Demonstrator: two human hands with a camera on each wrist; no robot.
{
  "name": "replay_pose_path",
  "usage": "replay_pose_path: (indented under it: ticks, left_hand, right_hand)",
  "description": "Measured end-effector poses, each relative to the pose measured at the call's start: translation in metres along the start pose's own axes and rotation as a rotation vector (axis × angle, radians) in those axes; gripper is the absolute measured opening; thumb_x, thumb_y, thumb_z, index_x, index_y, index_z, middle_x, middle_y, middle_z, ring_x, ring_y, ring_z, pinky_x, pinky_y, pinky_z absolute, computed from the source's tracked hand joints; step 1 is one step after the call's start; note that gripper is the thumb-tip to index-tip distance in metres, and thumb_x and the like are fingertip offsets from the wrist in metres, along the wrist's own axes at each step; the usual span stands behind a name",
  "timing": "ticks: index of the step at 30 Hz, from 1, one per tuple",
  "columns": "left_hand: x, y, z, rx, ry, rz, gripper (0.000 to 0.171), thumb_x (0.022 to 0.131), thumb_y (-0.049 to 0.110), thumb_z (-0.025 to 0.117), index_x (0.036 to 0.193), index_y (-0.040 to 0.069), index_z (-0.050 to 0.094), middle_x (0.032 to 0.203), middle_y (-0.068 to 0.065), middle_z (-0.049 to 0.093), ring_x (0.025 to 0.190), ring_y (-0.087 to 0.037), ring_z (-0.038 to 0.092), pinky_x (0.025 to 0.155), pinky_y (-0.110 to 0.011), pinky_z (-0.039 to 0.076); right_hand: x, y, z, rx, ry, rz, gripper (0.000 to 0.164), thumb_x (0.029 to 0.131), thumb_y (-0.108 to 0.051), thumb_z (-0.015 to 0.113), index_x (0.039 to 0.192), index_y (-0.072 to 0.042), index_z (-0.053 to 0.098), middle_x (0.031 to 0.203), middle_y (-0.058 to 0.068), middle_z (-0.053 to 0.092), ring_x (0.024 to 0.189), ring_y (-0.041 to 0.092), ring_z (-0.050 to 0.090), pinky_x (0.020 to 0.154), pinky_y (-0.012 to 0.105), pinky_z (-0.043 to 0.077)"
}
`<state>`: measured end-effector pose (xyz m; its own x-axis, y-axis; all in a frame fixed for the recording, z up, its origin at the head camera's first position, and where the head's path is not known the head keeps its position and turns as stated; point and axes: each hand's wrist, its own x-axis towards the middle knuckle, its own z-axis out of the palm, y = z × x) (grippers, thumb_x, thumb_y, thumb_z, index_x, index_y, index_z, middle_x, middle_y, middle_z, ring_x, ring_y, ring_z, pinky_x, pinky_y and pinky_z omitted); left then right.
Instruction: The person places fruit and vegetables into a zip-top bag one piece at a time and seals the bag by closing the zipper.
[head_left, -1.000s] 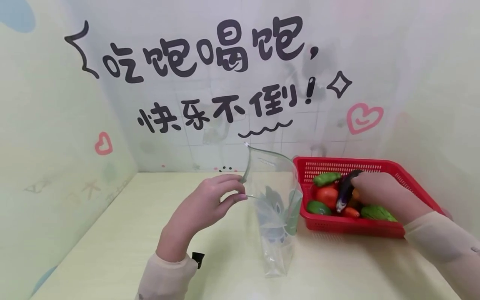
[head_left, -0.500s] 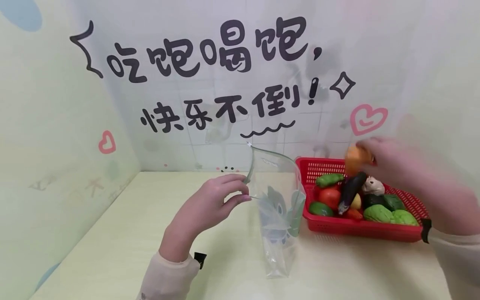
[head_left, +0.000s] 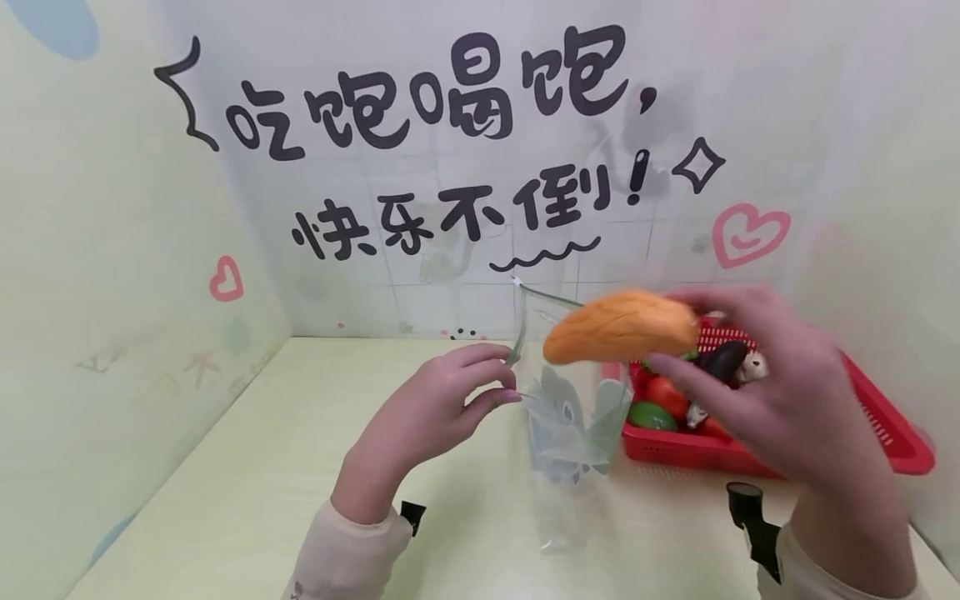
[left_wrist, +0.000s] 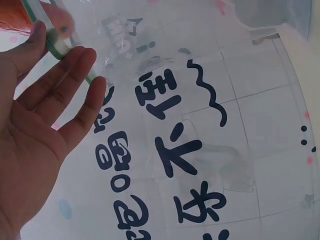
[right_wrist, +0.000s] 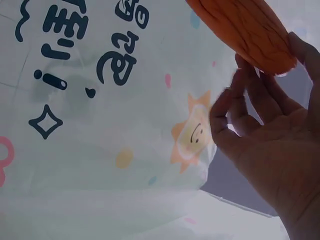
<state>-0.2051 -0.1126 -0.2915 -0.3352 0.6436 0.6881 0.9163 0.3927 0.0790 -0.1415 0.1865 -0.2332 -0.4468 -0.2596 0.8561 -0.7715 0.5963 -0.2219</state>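
Observation:
My left hand point(head_left: 431, 408) pinches the green-edged rim of a clear zip bag point(head_left: 551, 500) between thumb and fingers. The bag stands upright with its mouth spread and a blue-green print on its side. In my right hand point(head_left: 795, 400), thumb and fingertips grip one end of a long orange, creased, bread-like piece point(head_left: 618, 329). Its free end points left, overlapping the bag's upper part in the head view; whether it is inside the mouth I cannot tell. The right wrist view shows the orange piece point(right_wrist: 250, 35) pinched at its rounded end.
A red perforated basket point(head_left: 911, 450) stands on the right of the pale table point(head_left: 300, 467). It holds a tomato point(head_left: 666, 396), a green vegetable point(head_left: 652, 415), a dark eggplant point(head_left: 723, 360) and a whitish garlic-like bulb point(head_left: 752, 367), partly behind my right hand. Printed walls enclose the table.
My right hand has come up out of the basket with the orange piece and moved left to the bag. The left hand keeps its hold on the rim.

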Motion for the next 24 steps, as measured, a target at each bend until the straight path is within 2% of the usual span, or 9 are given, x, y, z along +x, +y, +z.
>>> replay_pose_path:
  ticks: [2,4,6,9,12,16,20,22,24]
  left_hand:
    - [0.001,0.002,0.001,0.012,0.005,0.009,0.008,0.086,0.013,0.073,0.086,0.009,0.066,0.098,0.002,0.064,0.11,-0.016,0.059,0.106,-0.026,0.038]
    - [0.001,0.004,0.001,0.029,0.004,0.012,0.008,0.086,0.015,0.073,0.087,0.01,0.066,0.099,0.002,0.064,0.109,-0.015,0.059,0.104,-0.026,0.04]
    - [0.002,0.005,0.002,0.039,0.0,0.013,0.008,0.085,0.016,0.073,0.087,0.011,0.067,0.099,0.003,0.065,0.107,-0.013,0.059,0.102,-0.026,0.042]
    - [0.002,0.007,0.004,0.041,-0.012,0.015,0.008,0.086,0.018,0.073,0.087,0.012,0.067,0.1,0.003,0.065,0.104,-0.01,0.059,0.099,-0.025,0.045]
    - [0.002,0.008,0.005,0.04,-0.016,0.017,0.008,0.086,0.019,0.073,0.088,0.012,0.067,0.102,0.003,0.066,0.103,-0.009,0.059,0.094,-0.023,0.048]
    - [0.004,0.009,0.003,0.022,0.013,0.017,0.008,0.086,0.016,0.073,0.088,0.011,0.067,0.103,-0.001,0.066,0.103,-0.009,0.059,0.096,-0.025,0.047]
    - [0.007,0.012,-0.001,-0.076,0.106,0.005,0.007,0.085,0.008,0.073,0.09,0.009,0.068,0.101,-0.004,0.067,0.101,-0.01,0.06,0.094,-0.024,0.048]
    - [0.008,0.015,-0.004,-0.124,0.155,-0.002,0.008,0.084,0.006,0.073,0.089,0.008,0.068,0.098,-0.004,0.067,0.101,-0.011,0.06,0.09,-0.022,0.049]
    - [0.009,0.017,-0.007,-0.151,0.192,-0.008,0.007,0.084,0.004,0.072,0.088,0.008,0.067,0.095,-0.003,0.068,0.102,-0.013,0.061,0.09,-0.024,0.049]
  right_hand:
    - [0.0,0.0,0.009,-0.082,-0.136,0.058,0.059,0.07,-0.023,0.086,0.124,-0.014,0.063,0.113,-0.001,0.061,0.098,0.009,0.052,0.062,0.013,0.051]
    - [-0.001,0.004,0.019,-0.104,-0.27,0.14,0.058,0.075,-0.032,0.082,0.127,-0.019,0.061,0.116,-0.004,0.059,0.103,0.01,0.051,0.065,0.02,0.055]
    - [-0.001,0.009,0.029,-0.085,-0.389,0.209,0.056,0.081,-0.041,0.076,0.13,-0.02,0.06,0.112,-0.005,0.061,0.095,0.012,0.055,0.062,0.028,0.056]
    - [0.0,0.017,0.039,-0.04,-0.556,0.317,0.056,0.085,-0.048,0.069,0.131,-0.018,0.059,0.099,-0.004,0.064,0.084,0.014,0.058,0.061,0.027,0.055]
    - [0.0,0.021,0.043,-0.01,-0.674,0.403,0.056,0.086,-0.047,0.068,0.132,-0.017,0.059,0.09,-0.004,0.063,0.078,0.014,0.058,0.059,0.024,0.054]
    - [0.0,0.021,0.041,0.001,-0.721,0.427,0.055,0.087,-0.048,0.066,0.131,-0.016,0.06,0.092,-0.006,0.064,0.081,0.014,0.058,0.063,0.023,0.055]
    - [0.002,0.019,0.038,-0.014,-0.729,0.438,0.056,0.088,-0.055,0.06,0.129,-0.016,0.063,0.099,-0.006,0.067,0.085,0.015,0.058,0.066,0.027,0.055]
    - [0.004,0.017,0.037,-0.032,-0.724,0.446,0.059,0.09,-0.057,0.057,0.131,-0.015,0.061,0.108,-0.002,0.068,0.091,0.017,0.059,0.07,0.032,0.056]
    - [0.004,0.015,0.036,-0.065,-0.691,0.445,0.06,0.091,-0.059,0.053,0.135,-0.017,0.058,0.098,-0.002,0.07,0.085,0.017,0.06,0.069,0.034,0.056]
